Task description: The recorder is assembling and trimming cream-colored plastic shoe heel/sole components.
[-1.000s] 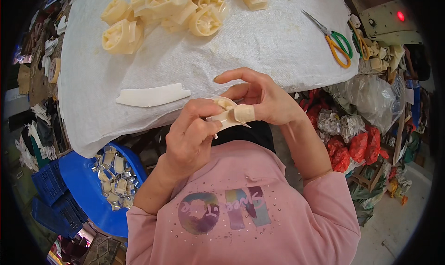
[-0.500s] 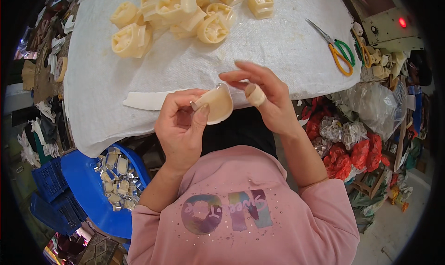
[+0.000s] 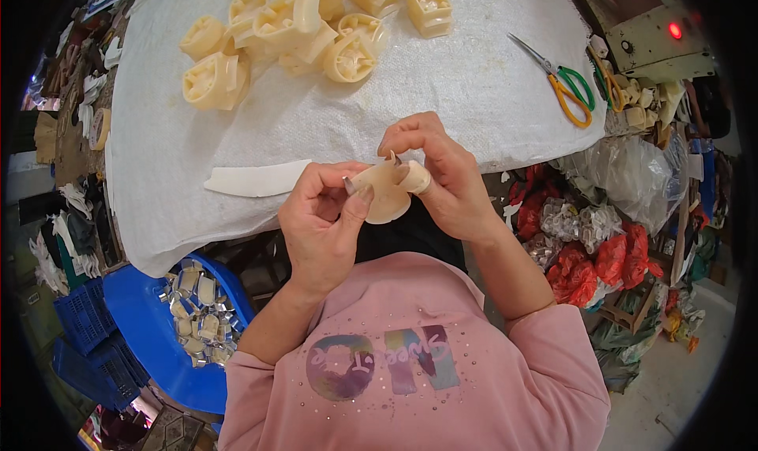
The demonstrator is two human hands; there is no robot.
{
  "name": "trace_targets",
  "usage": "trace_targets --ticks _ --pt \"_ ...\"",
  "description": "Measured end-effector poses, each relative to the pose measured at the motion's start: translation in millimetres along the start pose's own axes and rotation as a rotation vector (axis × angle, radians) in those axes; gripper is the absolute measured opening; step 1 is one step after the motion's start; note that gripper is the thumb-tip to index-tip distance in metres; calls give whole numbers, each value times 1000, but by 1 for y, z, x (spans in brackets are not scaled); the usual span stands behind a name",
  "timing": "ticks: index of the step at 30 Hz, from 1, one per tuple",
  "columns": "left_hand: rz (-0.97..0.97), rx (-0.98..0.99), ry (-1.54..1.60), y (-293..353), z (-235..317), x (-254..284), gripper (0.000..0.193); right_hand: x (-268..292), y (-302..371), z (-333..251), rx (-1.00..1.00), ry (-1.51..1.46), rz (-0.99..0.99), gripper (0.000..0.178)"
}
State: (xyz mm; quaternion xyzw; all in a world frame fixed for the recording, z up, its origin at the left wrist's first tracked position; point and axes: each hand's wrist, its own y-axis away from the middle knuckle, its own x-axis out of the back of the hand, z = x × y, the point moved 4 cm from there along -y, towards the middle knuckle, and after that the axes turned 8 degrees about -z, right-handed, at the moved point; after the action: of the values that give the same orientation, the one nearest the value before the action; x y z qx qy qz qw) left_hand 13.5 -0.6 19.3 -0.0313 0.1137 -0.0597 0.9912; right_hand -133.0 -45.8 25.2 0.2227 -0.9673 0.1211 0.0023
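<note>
My left hand [image 3: 324, 218] grips a thin, curved cream piece [image 3: 384, 205] with a shiny silvery edge, thumb in front and fingers behind. At the piece's upper right rim, my right hand [image 3: 454, 179] is closed with its fingertips and thumb pressed on it. A beige wrap [image 3: 417, 178] covers the right thumb. Both hands are held just off the near edge of the table. Beside the left hand, a flat white strip [image 3: 254, 180] lies on the white woven cloth [image 3: 181, 147]. The backs of the fingers hide part of the piece.
Several hollow cream moulded blocks [image 3: 288, 29] are heaped at the far side. Scissors with orange and green handles [image 3: 570, 94] lie on the right. A blue chair [image 3: 142, 325] at lower left holds silvery-cream pieces [image 3: 207, 309]. Red bags [image 3: 572, 276] sit at right.
My right hand has moved left and down onto the cream piece, its fingers closing on the rim. The piece has tilted and shifted slightly right with my left hand.
</note>
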Motion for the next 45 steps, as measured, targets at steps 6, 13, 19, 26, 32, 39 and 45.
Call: trace_targets --ticks 6,13,19,26,32,39,45 --pt "-70 36 -6 3 -1 -9 14 -4 -2 -20 151 580 -69 2" --pt "-73 -88 -372 -4 2 6 12 13 4 8 -3 -297 10 27" --pt "-61 -163 -437 -1 9 11 13 17 8 8 -422 -265 -121 55" --pt "-206 -460 -561 2 23 4 25 17 9 -5 -154 -228 -165 76" --pt "-325 12 58 -2 -17 0 81 8 12 -22 196 268 -232 84" --pt "-176 340 519 4 -17 -21 61 -8 16 -13 241 237 -163 87" --pt "-74 235 361 4 -12 -18 52 -12 16 4 277 119 -94 80"
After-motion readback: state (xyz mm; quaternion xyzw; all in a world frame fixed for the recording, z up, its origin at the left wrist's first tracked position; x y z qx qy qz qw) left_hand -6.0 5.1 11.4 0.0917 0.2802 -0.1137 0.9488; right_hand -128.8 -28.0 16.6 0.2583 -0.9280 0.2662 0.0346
